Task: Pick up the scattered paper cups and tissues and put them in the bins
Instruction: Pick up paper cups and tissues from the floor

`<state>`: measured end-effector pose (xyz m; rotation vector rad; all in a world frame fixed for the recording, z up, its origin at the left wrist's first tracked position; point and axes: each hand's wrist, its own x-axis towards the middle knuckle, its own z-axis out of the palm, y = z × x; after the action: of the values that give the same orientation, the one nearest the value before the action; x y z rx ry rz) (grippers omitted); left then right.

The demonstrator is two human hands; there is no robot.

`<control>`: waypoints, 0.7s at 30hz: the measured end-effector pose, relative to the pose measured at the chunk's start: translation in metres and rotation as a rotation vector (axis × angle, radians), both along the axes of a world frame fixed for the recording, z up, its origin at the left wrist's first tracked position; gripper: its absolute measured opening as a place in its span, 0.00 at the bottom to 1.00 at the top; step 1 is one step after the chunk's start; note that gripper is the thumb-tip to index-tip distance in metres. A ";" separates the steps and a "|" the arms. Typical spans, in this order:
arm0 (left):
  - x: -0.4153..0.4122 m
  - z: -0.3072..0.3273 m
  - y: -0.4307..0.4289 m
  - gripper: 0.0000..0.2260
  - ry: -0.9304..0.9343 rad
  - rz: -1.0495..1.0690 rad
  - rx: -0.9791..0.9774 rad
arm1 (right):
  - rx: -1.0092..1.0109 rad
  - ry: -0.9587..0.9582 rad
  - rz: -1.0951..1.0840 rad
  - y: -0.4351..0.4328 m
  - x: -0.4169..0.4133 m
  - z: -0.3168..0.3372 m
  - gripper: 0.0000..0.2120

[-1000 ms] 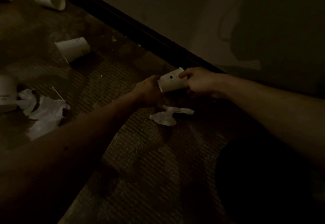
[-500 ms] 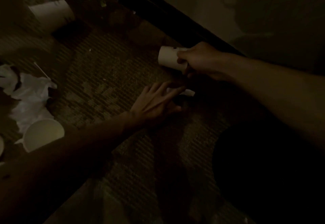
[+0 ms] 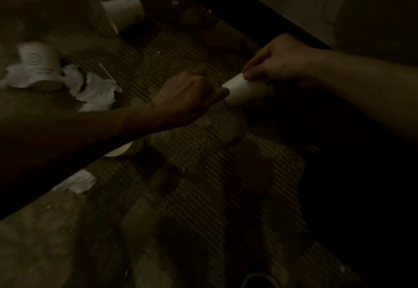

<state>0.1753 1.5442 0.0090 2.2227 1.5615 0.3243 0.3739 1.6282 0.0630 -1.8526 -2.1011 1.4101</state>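
White paper cup (image 3: 246, 91) gripped sideways by right hand (image 3: 282, 61), long axis toward adjacent left hand (image 3: 187, 95), its fingers' (image 3: 216, 95) state unreadable.

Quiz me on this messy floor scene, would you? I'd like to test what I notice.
1. True or false: the right hand grips a paper cup.
2. The crumpled tissues lie: A) on the floor beside a printed cup; B) inside a drawer; C) on the right forearm.
3. Fill in: the far cup near the dark skirting lies on its ____.
Key: 1 true; 2 A; 3 side.
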 end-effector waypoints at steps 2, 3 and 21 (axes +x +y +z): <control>-0.014 0.025 -0.012 0.15 -0.056 0.030 -0.024 | -0.028 0.034 0.044 -0.012 -0.009 0.010 0.06; -0.020 0.037 -0.020 0.14 -0.098 0.057 -0.048 | -0.038 0.057 0.052 -0.018 -0.013 0.015 0.08; -0.131 0.068 -0.196 0.23 -0.735 0.732 -0.244 | -0.091 0.520 0.049 -0.149 -0.176 0.043 0.30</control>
<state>0.0443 1.3478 0.0766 1.0673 1.7589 0.9619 0.1976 1.4796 0.1058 -1.2688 -1.8519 1.7816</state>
